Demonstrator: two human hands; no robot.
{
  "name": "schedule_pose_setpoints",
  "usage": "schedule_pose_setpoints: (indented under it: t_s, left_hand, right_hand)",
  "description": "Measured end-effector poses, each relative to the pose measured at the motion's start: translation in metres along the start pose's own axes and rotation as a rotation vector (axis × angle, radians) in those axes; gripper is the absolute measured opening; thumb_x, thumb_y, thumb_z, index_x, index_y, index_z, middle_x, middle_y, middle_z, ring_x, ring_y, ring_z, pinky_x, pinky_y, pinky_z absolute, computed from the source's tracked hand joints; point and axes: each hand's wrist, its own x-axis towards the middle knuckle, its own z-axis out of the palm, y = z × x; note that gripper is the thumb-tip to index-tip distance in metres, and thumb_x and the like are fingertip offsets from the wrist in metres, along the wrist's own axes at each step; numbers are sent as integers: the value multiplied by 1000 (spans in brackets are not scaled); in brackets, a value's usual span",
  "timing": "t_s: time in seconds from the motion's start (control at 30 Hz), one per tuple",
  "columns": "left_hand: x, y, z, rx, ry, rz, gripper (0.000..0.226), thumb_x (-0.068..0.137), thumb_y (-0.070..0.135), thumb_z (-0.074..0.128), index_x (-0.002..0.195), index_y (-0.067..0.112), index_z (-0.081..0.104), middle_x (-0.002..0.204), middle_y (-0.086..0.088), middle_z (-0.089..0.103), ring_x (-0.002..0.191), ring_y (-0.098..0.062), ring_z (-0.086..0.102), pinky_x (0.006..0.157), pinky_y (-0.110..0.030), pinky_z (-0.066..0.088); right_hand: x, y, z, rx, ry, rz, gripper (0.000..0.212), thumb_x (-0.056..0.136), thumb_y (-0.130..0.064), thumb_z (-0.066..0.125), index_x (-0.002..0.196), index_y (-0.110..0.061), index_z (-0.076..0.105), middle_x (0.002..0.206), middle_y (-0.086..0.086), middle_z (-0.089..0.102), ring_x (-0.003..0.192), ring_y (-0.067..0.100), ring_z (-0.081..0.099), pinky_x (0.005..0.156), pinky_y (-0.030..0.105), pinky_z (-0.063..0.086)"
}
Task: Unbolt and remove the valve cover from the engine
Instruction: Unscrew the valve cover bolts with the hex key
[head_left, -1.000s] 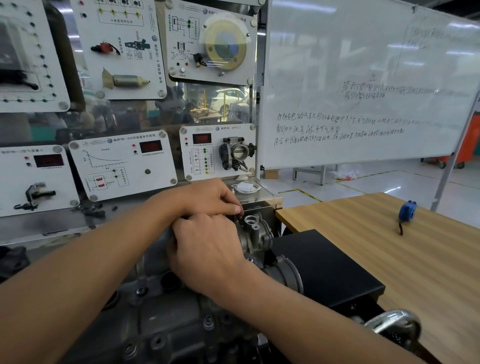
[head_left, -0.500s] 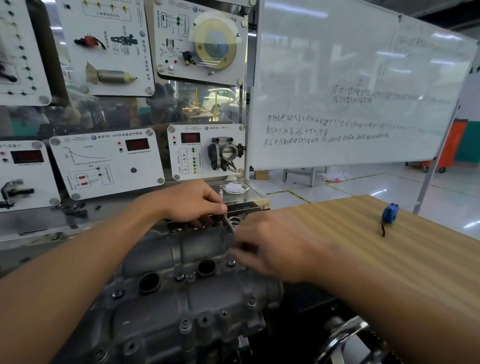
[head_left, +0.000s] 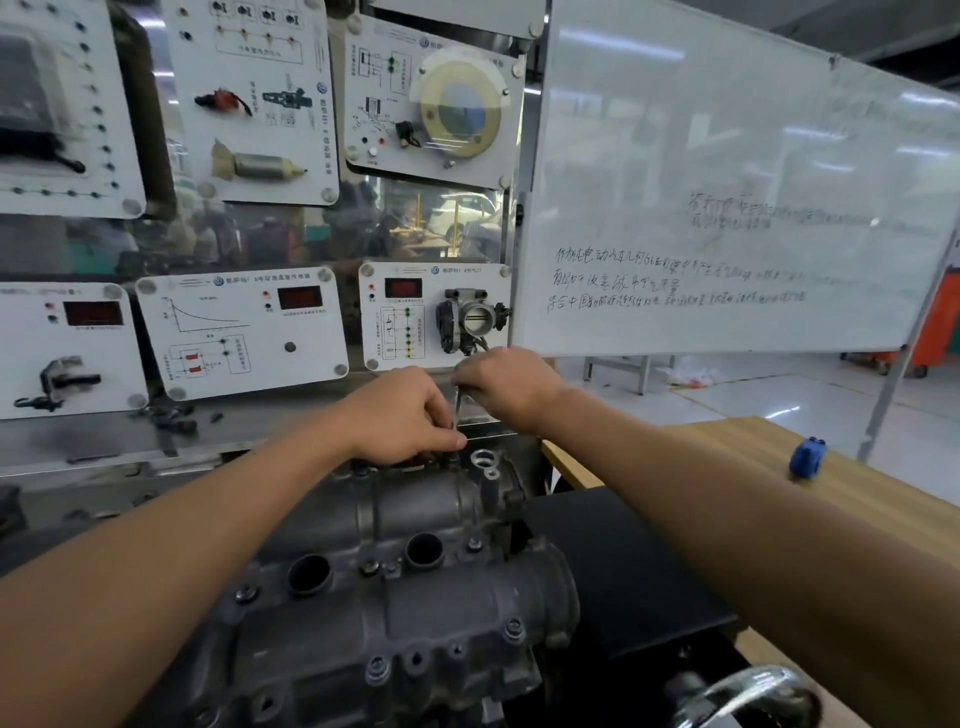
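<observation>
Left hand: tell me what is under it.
Under the left hand lies the valve cover's far edge. A thin tool, gripped above by the right hand, runs down past its fingers; the tip and what it engages are hidden.

Handwritten Chinese lines (head_left: 623, 283) on the whiteboard (head_left: 727, 130) and printed panel headings (head_left: 249, 280) are too blurred to read.

Tool end hidden
The left hand (head_left: 405, 415) covers the lower end of the thin tool (head_left: 457, 408); the valve cover (head_left: 415, 597) is cut off by the bottom edge.

wooden table (head_left: 748, 441) — blue tape measure (head_left: 807, 457) on it
</observation>
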Motion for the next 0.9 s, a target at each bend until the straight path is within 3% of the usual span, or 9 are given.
schedule_pose_setpoints:
  t_s: [0.17,0.23,0.3,0.4,0.5,0.6,0.67,0.8,0.9]
  left_hand:
    - [4,4,8,-11,130,-160,26,76,26,78,57,9,73,54,-2,67,51,-14,54,59,-30,48]
    - [2,8,17,-21,190,-182,26,73,23,77,54,6,70,52,-6,65,48,-14,50,56,-33,48]
    - [-1,13,23,-34,267,-160,25,68,20,77,49,9,67,50,-4,64,45,-12,50,53,-33,47]
    - [-5,17,26,3,353,-101,25,64,17,77,46,11,62,48,-1,62,49,-14,56,52,-33,50]
    - [-12,24,31,-21,384,-68,25,63,14,79,46,12,60,47,1,60,51,-14,58,59,-38,54]
    - [-5,33,2,-143,622,-31,30,65,7,78,46,18,58,45,4,58,48,-4,58,52,-21,49]
    - [5,31,-32,-246,737,-19,28,70,4,77,50,16,60,49,5,65,46,-2,63,46,-21,49]
    - [3,17,-35,-192,558,-16,30,77,0,72,52,7,56,50,-3,67,51,-10,69,54,-36,60]
    - [0,25,-24,-277,386,98,33,81,-5,67,53,6,54,56,-8,69,60,-16,73,61,-38,62]
  right_hand:
    - [36,-21,3,3,186,-400,14,73,2,72,85,-4,72,87,11,72,79,30,66,64,37,55]
    - [37,-15,9,-25,246,-468,20,74,2,76,93,-3,75,96,11,74,83,30,67,65,37,55]
    - [33,-5,12,-41,308,-476,21,78,0,74,100,-3,75,105,13,73,86,33,68,65,39,57]
    - [25,4,8,-121,362,-461,15,80,-4,73,95,-7,75,93,12,73,80,32,66,64,43,54]
    - [18,12,3,-232,323,-414,15,88,-14,66,101,-15,73,87,5,70,82,27,62,70,40,49]
    - [15,18,1,-201,270,-352,4,85,-12,69,85,-9,72,75,8,67,76,28,62,68,39,47]
    - [14,20,1,-162,274,-254,17,91,-15,64,78,-6,70,73,11,67,75,30,61,70,39,45]
    - [8,13,-14,24,383,-91,23,93,-23,61,80,-7,70,75,8,67,72,29,61,66,37,46]
    - [-21,4,-40,136,310,27,19,88,-33,61,99,-17,65,80,-7,63,71,16,54,64,32,48]
